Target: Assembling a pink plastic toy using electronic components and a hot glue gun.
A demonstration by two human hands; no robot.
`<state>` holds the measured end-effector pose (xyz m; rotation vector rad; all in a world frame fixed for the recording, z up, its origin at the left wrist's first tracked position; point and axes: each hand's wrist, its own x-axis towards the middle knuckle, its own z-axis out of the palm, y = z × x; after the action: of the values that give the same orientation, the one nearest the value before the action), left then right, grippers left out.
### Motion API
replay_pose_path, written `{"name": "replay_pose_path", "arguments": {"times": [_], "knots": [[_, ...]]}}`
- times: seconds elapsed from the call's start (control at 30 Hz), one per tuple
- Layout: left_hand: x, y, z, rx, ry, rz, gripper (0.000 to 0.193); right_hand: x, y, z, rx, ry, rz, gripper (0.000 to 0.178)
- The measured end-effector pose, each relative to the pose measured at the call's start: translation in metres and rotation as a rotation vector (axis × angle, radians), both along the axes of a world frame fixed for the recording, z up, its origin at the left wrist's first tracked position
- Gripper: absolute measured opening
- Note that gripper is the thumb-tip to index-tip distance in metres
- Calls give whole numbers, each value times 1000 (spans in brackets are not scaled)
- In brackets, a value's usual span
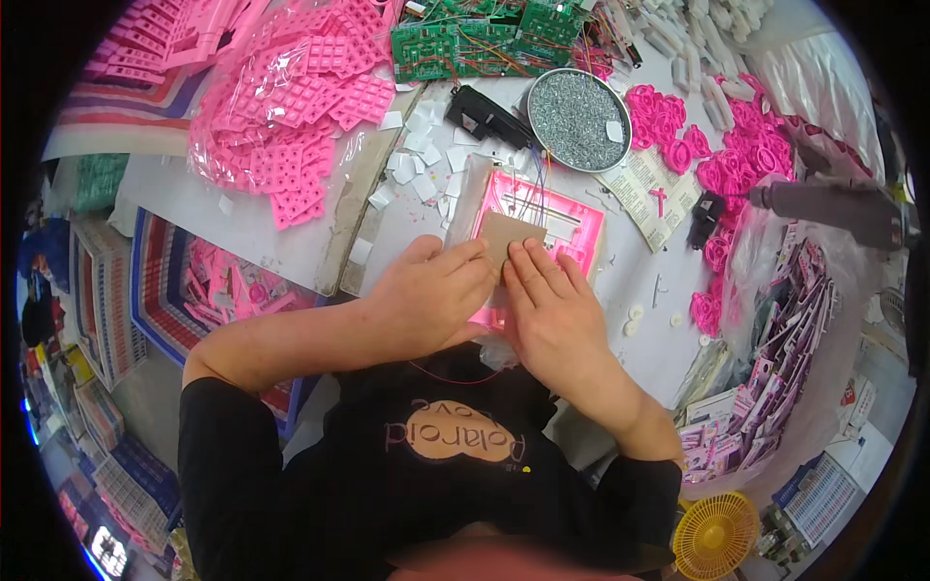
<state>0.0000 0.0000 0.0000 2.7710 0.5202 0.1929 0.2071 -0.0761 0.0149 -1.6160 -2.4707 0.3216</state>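
A pink plastic housing [579,219] lies in front of me on the worktable, with thin wires running from it toward the far side. On top of it is a flat brown square board [506,230], which looks like cardboard or fibreboard. My left hand [431,295] is closed, its bent fingertips at the board's left edge and its thumb low by the housing's near side. My right hand [557,315] has its fingers stretched out, tips resting on the board's right part. Both hands cover the near part of the housing.
Beyond the housing are a black wired part [489,118], a round tray of screws [579,121] and green circuit boards [465,50]. White squares [418,160] lie scattered. Pink keypad pieces [310,107] heap at left, pink rings [659,111] at right. A dark power screwdriver [823,208] hangs at right.
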Motion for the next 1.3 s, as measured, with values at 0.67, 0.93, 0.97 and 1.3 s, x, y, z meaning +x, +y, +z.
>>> {"name": "replay_pose_path", "arguments": {"times": [0.67,0.93,0.97,1.3], "knots": [[171,183,-31,329,143,-29,9,-4,3,3,114,-105,33,46],[176,197,-23,419,48,49,20,-8,4,8,105,-116,29,46],[177,197,-17,397,128,56,21,-9,3,8,110,-120,28,46],[68,71,16,-300,-279,180,18,-7,-5,0,48,-7,-32,48]]}}
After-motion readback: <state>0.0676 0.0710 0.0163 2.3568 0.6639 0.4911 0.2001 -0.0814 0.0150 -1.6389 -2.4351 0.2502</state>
